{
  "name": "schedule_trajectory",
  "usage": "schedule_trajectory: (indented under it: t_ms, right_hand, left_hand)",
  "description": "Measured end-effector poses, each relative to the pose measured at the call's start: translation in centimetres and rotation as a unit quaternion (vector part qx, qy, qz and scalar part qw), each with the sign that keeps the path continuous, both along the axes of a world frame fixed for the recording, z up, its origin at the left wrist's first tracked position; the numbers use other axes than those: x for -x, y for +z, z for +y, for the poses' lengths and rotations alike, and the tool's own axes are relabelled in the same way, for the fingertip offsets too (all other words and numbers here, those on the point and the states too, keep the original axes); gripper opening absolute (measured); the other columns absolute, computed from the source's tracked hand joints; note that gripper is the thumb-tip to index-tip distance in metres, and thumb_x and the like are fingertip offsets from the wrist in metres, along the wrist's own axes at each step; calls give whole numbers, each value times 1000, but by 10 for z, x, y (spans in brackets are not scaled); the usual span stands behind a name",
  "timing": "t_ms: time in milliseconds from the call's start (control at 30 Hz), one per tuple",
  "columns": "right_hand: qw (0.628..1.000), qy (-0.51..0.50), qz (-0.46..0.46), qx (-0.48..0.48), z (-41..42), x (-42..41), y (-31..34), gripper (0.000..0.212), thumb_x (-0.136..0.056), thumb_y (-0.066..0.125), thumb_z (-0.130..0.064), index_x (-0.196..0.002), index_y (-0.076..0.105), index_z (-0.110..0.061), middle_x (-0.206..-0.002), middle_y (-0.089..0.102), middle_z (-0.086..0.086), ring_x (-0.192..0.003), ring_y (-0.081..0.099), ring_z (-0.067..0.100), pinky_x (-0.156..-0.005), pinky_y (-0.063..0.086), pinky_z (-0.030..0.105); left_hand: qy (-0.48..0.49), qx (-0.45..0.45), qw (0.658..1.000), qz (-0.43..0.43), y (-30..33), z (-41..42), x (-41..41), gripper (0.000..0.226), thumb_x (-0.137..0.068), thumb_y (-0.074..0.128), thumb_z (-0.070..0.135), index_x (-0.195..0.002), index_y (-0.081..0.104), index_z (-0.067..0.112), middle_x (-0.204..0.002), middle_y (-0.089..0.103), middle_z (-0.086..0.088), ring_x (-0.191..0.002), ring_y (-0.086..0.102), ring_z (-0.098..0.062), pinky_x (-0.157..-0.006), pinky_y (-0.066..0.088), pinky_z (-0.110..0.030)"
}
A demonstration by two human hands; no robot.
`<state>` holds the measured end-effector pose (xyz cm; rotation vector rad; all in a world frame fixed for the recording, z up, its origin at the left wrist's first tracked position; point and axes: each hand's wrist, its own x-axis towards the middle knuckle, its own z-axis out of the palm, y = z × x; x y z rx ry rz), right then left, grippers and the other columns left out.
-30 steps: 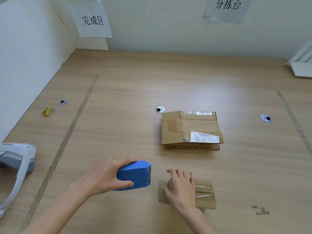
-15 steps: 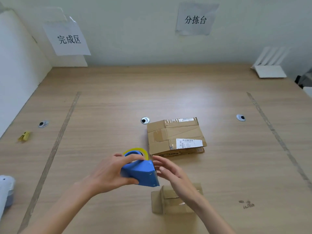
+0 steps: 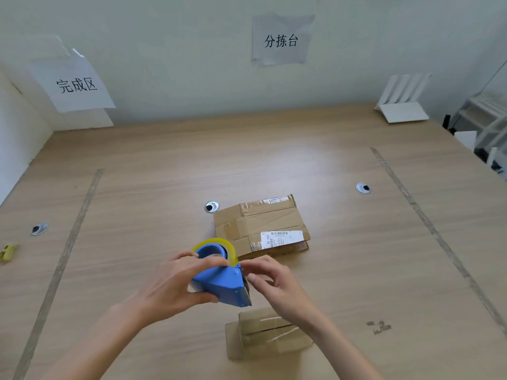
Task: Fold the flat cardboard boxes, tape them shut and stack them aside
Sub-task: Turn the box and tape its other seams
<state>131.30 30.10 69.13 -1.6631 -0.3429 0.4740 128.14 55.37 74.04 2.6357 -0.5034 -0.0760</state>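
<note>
The left hand [image 3: 175,286] wraps the tape gun [image 3: 219,281] to hold it steady — right hand [image 3: 274,281] fingertips pinch at its toothed end, probably finding tape for the small box [image 3: 269,333].

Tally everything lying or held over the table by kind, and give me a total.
Tape dispenser, blue, held in the left hand: 1
Small folded box: 1
Stack of flat cardboard boxes: 1
Round grommets in the table: 3
Yellow clip: 1
White stand: 1
Total: 8

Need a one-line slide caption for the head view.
Left hand grips blue tape dispenser while right hand picks at its cutter end, above a small folded box.
</note>
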Motion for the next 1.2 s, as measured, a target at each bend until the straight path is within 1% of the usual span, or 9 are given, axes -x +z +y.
schedule_trajectory:
  t_ms: [133,267,367,500,667,833,933,1033,1200]
  right_hand:
    - [1000,-12,9,-16,-5,-4,-5,26,-104,57,-12,-118,74,-24,-117,66,-2,-114,67,19,-100,56,41]
    - [1000,-5,24,-17,-10,-6,-6,23,-104,57,-20,-114,73,-32,-115,73,-4,-114,68,20,-100,56,43]
    - [999,-5,35,-20,-12,-7,-8,23,-103,56,-16,-112,74,-28,-112,75,-2,-111,69,21,-100,56,46]
    - [999,3,32,-18,-14,-9,-9,21,-102,60,-15,-114,75,-23,-110,76,-2,-110,70,19,-99,57,44]
    - [997,5,57,-45,-21,-10,-7,22,-101,62,-28,-118,75,-23,-113,76,-1,-111,70,19,-100,57,40]
    - [995,28,78,-46,-30,-10,-3,34,-92,73,-45,-122,73,-30,-117,75,-5,-115,69,14,-100,56,34]
    - [996,26,70,-37,-33,-11,-3,33,-86,80,-41,-118,74,-34,-115,76,-6,-113,70,13,-97,57,32]
    - [996,16,71,-47,-35,-12,-2,32,-85,81,-33,-116,75,-32,-112,77,-3,-111,71,14,-98,57,34]
    - [999,-9,26,-18,-33,-14,-2,22,-90,75,-17,-106,79,-32,-101,79,-4,-101,74,15,-91,60,32]
  left_hand:
    - [-7,-3,1000,-9,3,-9,1,81,-69,91,40,-129,39,58,-104,71,13,-96,62,-18,-95,22,-1]
    - [-12,-8,999,-37,3,-15,3,83,-63,95,37,-129,47,51,-98,72,15,-92,56,-10,-94,24,0]
    - [-21,-5,999,-40,0,-17,4,81,-64,94,39,-130,47,50,-98,71,17,-95,53,-9,-96,19,5]
    - [-25,-11,999,-43,-4,-18,4,81,-65,93,41,-131,47,51,-97,70,18,-97,51,-8,-97,19,4]
    - [-10,-7,1000,-26,-7,-19,5,87,-69,90,46,-135,37,65,-100,68,22,-97,50,-4,-95,23,3]
    - [-1,-6,1000,-13,-10,-22,5,87,-71,88,47,-136,34,67,-104,68,22,-97,50,-2,-95,24,2]
    - [4,0,1000,-4,-11,-23,5,84,-73,86,48,-135,33,69,-106,68,22,-99,51,-4,-94,26,2]
    - [10,4,1000,9,-12,-24,5,84,-76,84,48,-134,29,71,-110,68,20,-103,54,-7,-93,26,2]
    - [12,10,1000,11,-9,-30,8,78,-76,84,45,-136,37,60,-112,70,18,-103,55,-5,-96,22,4]
